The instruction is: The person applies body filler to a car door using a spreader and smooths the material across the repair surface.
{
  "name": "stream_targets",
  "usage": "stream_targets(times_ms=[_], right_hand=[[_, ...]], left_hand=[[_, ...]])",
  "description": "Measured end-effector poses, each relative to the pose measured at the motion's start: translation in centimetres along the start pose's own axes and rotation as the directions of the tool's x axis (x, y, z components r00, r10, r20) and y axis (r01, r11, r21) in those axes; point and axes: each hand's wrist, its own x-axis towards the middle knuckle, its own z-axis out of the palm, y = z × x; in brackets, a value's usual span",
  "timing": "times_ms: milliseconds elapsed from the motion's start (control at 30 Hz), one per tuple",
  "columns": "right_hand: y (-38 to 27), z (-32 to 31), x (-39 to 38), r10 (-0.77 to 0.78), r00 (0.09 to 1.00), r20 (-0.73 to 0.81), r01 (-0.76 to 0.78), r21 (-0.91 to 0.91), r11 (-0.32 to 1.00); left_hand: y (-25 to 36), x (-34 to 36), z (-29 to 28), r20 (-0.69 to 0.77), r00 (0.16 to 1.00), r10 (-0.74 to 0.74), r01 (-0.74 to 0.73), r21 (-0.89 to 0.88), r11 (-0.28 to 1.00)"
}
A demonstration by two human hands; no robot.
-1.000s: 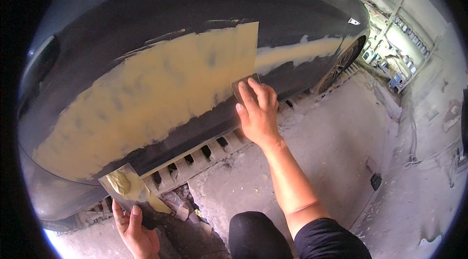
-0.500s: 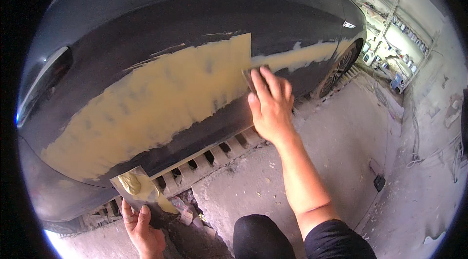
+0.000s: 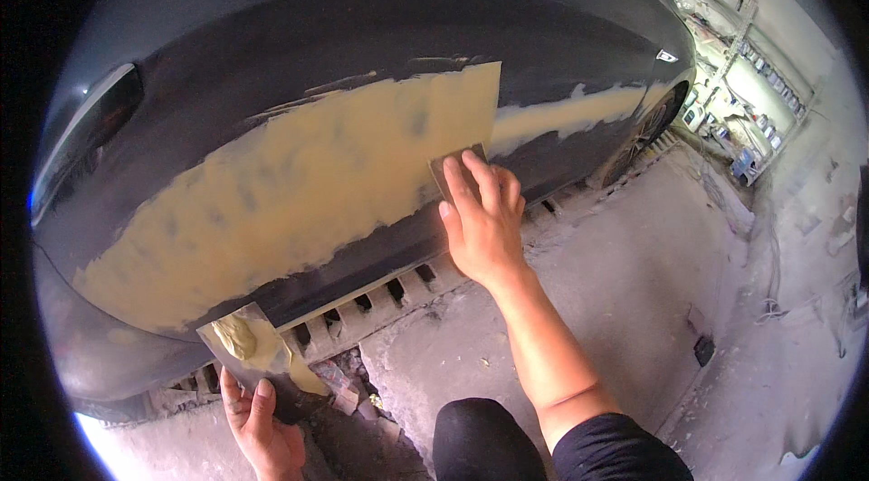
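A broad layer of tan body filler (image 3: 299, 182) covers the lower part of a dark car door (image 3: 380, 24), with patchy grey spots showing through. My right hand (image 3: 486, 223) presses a flat, dark putty spreader (image 3: 440, 173) against the filler's lower right part, fingers laid over its back. Low at the left, my left hand (image 3: 262, 431) pinches the near edge of a flat mixing plate (image 3: 282, 380) between thumb and fingers. On that plate rests a thick blob of filler (image 3: 234, 336), and more is smeared along its right side.
A slotted drain grate (image 3: 389, 293) runs beneath the car's sill, next to broken concrete (image 3: 434, 354). Further right are the front wheel (image 3: 647, 133) and a shelf of small cans (image 3: 769, 74). My knee (image 3: 489, 440) is at the bottom. A handle (image 3: 86, 133) projects from the door.
My right hand has drawn the spreader down and left over the filler, away from its upper right edge. The left hand holds the plate almost as before. The view has shifted slightly.
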Motion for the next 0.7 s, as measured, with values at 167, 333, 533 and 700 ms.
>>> stream_targets(times_ms=[167,333,533,700], right_hand=[[1.8,3.5,-3.8,-0.003,0.999,-0.034,0.006,0.062,0.998],[1.6,0.7,-3.8,0.055,0.993,0.103,-0.051,-0.047,0.998],[-1.5,-6.5,7.0,0.021,0.999,-0.031,-0.024,-0.081,0.996],[-3.9,-5.2,6.5,-0.006,0.999,0.049,0.009,-0.068,0.998]], left_hand=[[0.1,-0.3,0.9,0.020,1.000,-0.020,0.020,-0.020,1.000],[0.3,-0.7,1.2,-0.001,0.998,-0.058,0.058,-0.079,0.995],[0.4,-0.8,1.4,0.025,0.999,-0.039,0.042,-0.103,0.994],[0.3,-0.7,0.7,0.039,0.998,-0.039,0.041,-0.047,0.998]])
